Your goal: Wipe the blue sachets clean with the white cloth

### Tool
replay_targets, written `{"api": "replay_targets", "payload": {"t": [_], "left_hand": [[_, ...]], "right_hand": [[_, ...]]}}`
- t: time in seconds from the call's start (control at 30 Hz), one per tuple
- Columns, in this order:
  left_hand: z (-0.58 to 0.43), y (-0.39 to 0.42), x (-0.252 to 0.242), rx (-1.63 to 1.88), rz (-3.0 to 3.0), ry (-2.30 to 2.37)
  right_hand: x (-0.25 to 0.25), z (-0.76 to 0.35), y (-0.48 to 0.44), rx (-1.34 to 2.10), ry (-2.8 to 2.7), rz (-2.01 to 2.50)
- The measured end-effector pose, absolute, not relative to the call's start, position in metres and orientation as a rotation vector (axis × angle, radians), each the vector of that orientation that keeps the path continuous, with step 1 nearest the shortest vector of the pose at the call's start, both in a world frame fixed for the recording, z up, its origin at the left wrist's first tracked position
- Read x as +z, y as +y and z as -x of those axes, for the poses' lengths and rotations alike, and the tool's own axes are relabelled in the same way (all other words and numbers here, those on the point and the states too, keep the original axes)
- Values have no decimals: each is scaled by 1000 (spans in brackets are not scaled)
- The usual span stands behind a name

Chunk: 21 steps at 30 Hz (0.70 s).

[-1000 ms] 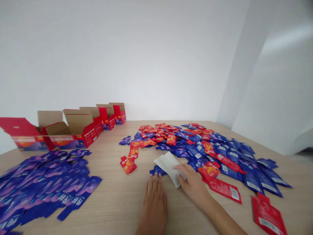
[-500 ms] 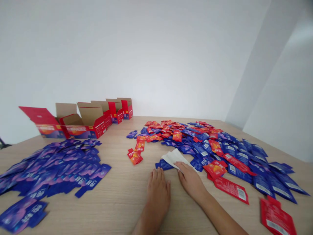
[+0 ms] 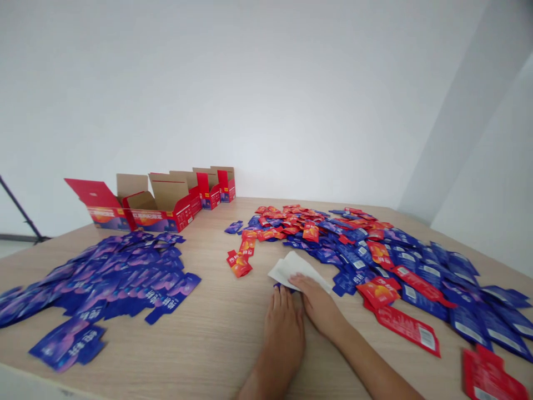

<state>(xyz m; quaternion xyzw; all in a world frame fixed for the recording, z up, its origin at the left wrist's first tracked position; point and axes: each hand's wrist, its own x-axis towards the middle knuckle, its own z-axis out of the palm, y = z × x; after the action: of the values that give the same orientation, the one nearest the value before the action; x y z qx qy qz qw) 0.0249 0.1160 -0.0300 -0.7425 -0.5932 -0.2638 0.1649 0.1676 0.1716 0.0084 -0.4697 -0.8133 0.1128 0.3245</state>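
Observation:
My right hand (image 3: 318,303) presses a folded white paper towel or cloth (image 3: 293,266) down on the table, its fingers on the near side of it. Beneath the white sheet lies a blue pouch (image 3: 287,288), mostly covered, with a little blue showing at its near edge. My left hand (image 3: 283,325) lies flat just beside, fingers stretched forward, fingertips at that pouch's near edge. Its thumb is close to my right wrist.
Blue pouches (image 3: 125,278) overlap in rows on the left. A heap of mixed red and blue pouches (image 3: 353,244) spreads across the right. Several open red cartons (image 3: 162,214) stand at the back left. Two red pouches (image 3: 241,261) lie ahead of my hands.
The white sheet has shifted left over the blue pouch, which now shows far less. My left hand has come closer to my right. The view has turned slightly left.

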Motion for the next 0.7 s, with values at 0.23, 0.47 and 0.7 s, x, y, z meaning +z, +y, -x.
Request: {"api": "replay_targets", "payload": {"t": [0.23,0.47,0.7], "left_hand": [[-18,117,-24,-776,2174,-1627],[-16,118,-21,-784,2259,-1508],[-13,122,-29,-791,2256,-1505]], "right_hand": [[17,-195,173,182,-1978,1389],[15,-157,169,229,-2181,1208],[13,-196,175,174,-2019,1417]]}}
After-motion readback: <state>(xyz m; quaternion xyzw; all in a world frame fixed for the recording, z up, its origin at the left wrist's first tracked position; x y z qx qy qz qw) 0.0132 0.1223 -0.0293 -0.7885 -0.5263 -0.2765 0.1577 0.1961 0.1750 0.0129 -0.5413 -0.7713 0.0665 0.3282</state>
